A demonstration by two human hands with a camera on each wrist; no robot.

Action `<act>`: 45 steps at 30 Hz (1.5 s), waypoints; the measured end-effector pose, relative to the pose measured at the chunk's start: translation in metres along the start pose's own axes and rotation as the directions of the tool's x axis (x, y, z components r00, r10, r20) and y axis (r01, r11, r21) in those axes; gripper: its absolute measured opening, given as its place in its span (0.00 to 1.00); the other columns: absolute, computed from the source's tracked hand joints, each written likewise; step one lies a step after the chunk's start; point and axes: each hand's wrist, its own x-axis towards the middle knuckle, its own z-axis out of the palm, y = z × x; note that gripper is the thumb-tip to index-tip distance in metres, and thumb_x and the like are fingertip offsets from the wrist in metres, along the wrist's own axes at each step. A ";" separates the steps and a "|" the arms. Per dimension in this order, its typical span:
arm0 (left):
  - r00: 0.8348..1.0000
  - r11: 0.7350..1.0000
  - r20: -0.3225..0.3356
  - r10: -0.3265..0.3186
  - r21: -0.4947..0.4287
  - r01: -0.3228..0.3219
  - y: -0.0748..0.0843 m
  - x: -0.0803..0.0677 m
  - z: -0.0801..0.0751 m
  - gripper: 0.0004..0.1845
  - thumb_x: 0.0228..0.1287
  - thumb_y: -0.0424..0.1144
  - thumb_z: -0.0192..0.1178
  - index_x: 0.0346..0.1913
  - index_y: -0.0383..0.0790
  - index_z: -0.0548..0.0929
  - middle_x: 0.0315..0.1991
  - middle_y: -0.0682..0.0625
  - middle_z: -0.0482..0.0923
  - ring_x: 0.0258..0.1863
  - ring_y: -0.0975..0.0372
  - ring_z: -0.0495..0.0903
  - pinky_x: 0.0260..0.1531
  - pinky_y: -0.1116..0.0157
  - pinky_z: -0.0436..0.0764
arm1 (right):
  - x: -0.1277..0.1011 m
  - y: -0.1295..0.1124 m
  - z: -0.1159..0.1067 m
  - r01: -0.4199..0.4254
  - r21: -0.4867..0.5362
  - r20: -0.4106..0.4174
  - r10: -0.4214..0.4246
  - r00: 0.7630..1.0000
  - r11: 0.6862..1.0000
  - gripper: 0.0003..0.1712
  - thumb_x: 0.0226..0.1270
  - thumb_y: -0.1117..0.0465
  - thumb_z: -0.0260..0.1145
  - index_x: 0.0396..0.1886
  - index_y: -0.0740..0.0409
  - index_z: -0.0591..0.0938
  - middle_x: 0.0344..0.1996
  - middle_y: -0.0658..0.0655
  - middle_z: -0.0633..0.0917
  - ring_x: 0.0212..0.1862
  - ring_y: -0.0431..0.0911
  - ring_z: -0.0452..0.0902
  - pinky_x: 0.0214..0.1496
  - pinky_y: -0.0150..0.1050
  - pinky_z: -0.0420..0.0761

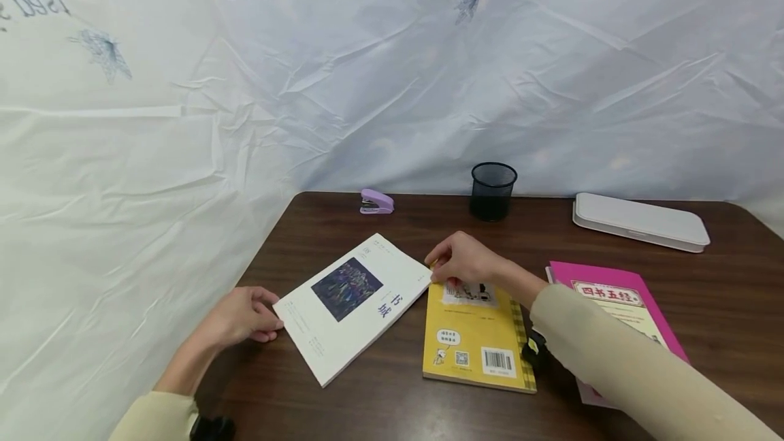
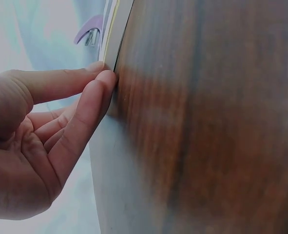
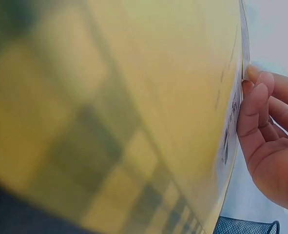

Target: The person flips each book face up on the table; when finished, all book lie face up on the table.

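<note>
A white magazine (image 1: 361, 305) with a dark picture on its cover lies slantwise on the table. At its left corner, my left hand (image 1: 248, 316) pinches the edge between thumb and fingers, as the left wrist view shows from the side. My right hand (image 1: 462, 258) pinches the magazine's right corner, with thumb and index finger meeting there in the right wrist view. Under that hand is a yellow book (image 1: 468, 339), back cover up, with a barcode and small cartoon drawings. Its top edge is partly hidden by the right hand.
A pink book (image 1: 637, 284) lies on the right, partly covered by my right sleeve. Along the back of the dark wooden table (image 1: 422, 213) stand a purple stapler (image 1: 376, 202), a black mesh pen holder (image 1: 492, 192) and a white case (image 1: 640, 220). White sheeting hangs behind.
</note>
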 end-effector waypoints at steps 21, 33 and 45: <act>0.997 0.998 -0.076 -0.013 0.061 0.018 -0.001 -0.015 0.008 0.15 0.55 0.24 0.74 0.42 0.24 0.80 0.22 0.47 0.84 0.19 0.60 0.84 0.21 0.63 0.87 | 0.021 -0.009 0.006 -0.072 -0.030 -0.068 0.070 0.995 0.997 0.03 0.68 0.65 0.75 0.40 0.58 0.91 0.21 0.55 0.84 0.18 0.43 0.76 0.23 0.29 0.78; 0.990 0.986 -0.133 -0.053 0.152 0.073 0.001 -0.024 0.012 0.14 0.54 0.27 0.77 0.39 0.30 0.82 0.21 0.47 0.84 0.18 0.60 0.84 0.20 0.62 0.87 | 0.034 -0.015 0.013 -0.061 -0.137 -0.122 0.045 0.992 0.989 0.03 0.67 0.66 0.76 0.38 0.57 0.93 0.44 0.59 0.87 0.39 0.49 0.80 0.36 0.33 0.80; 0.989 0.983 -0.147 -0.034 0.176 0.060 -0.001 -0.027 0.012 0.14 0.55 0.30 0.78 0.40 0.30 0.82 0.20 0.49 0.83 0.18 0.60 0.84 0.20 0.62 0.87 | 0.035 -0.017 0.017 -0.077 -0.156 -0.149 0.054 0.987 0.985 0.02 0.68 0.63 0.76 0.34 0.56 0.92 0.38 0.57 0.87 0.35 0.48 0.80 0.31 0.32 0.80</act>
